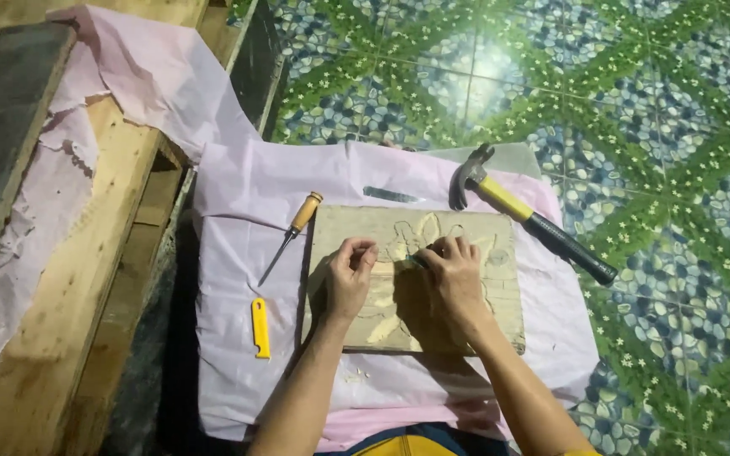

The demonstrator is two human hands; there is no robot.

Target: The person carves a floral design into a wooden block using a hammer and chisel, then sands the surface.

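two hands work over a flat wooden board (416, 283) in the head view. the board lies on a pink sheet (238, 253) spread on the floor, and a flower outline is cut into its upper half. the left hand (350, 274) rests on the board's left part, fingers curled in a loose fist, pressing on the wood; i cannot tell whether it holds anything. the right hand (456, 274) sits just beside it toward the middle, clenched around a small carving tool (416, 261) whose dark tip shows between the two hands, touching the wood.

a wooden-handled chisel (291, 234) lies just left of the board, and a yellow cutter (260, 328) lies below it on the sheet. a hammer (527, 219) with a yellow and black handle lies off the board's upper right corner. a thin metal blade (392, 195) lies above the board. a wooden pallet (86, 253) stands to the left, and patterned green and blue floor tiles (652, 127) fill the right.
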